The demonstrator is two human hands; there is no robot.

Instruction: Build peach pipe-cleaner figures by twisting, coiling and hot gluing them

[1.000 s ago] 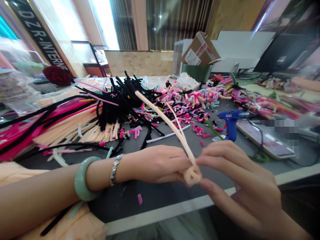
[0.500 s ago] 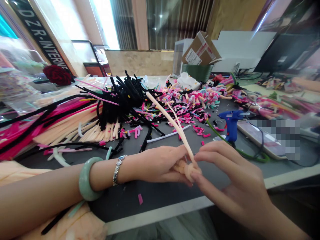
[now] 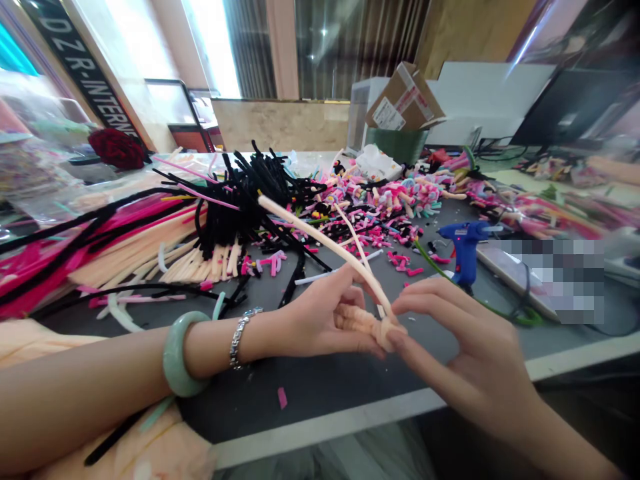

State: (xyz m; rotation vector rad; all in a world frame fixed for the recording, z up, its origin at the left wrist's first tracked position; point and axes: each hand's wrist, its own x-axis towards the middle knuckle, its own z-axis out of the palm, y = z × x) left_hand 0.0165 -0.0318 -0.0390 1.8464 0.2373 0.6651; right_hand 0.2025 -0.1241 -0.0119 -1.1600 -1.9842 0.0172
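Between my hands is a peach pipe cleaner (image 3: 320,235), partly wound into a thick coiled piece (image 3: 361,321). My left hand (image 3: 315,320), with a green bangle (image 3: 175,353) and a silver bracelet (image 3: 241,339) on its arm, is closed around the coiled part. At the coil's right end, my right hand (image 3: 465,353) pinches the piece between thumb and index finger. One long loose end rises up and left over my left hand; a thinner strand (image 3: 353,232) points up behind it.
A blue glue gun (image 3: 465,250) stands at right by a phone-like flat device (image 3: 515,277), partly blurred. Bundles of black pipe cleaners (image 3: 260,177) and peach ones (image 3: 135,250) lie at left. Small pink cut pieces (image 3: 400,193) are heaped at the back. A cardboard box (image 3: 407,100) stands behind.
The long loose end has swung left and lower, away from the thinner strand. My left fingers have lifted and loosened somewhat, showing more of the coil. The right hand keeps its pinch.
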